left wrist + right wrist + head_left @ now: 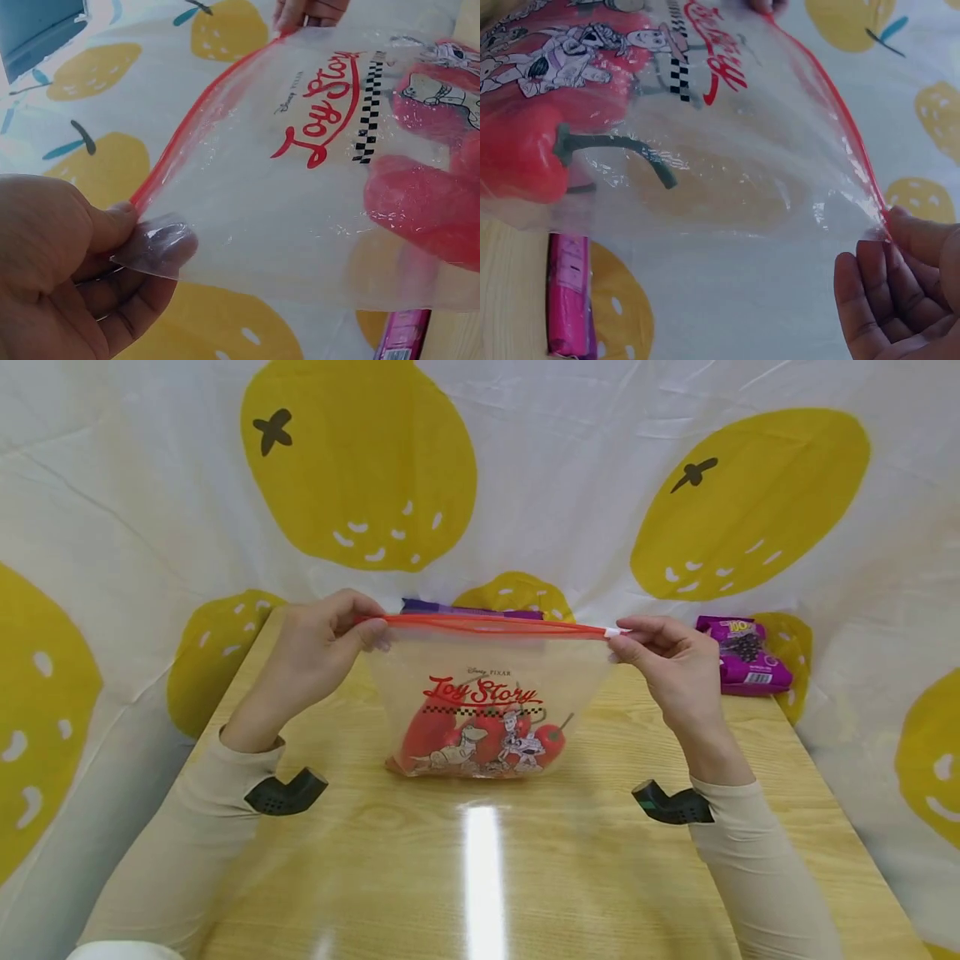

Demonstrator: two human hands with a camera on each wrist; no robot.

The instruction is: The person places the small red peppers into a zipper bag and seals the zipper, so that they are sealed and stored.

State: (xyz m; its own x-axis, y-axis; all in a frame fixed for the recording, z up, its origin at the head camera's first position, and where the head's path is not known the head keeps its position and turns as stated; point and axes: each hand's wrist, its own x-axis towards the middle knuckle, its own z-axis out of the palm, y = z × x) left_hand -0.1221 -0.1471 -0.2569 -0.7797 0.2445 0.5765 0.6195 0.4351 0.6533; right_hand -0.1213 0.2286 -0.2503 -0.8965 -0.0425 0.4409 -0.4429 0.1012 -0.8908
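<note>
A clear slider zip bag (487,693) printed with "Toy Story" hangs upright between both hands, its base at the wooden table. Inside lie several red, pepper-like vegetables (525,154) with green stems. My left hand (318,643) pinches the top left corner at the red zip strip (480,624); the thumb and fingers show on the corner in the left wrist view. At the other end, my right hand (675,664) pinches the top right corner by the white slider (613,632). Along the strip's middle, its two edges look slightly parted.
A purple snack packet (750,656) stands at the table's back right. Another purple package (472,609) lies behind the bag, mostly hidden. The wooden table (360,860) ends at a white cloth (547,468) with yellow fruit prints, which hangs behind and at both sides.
</note>
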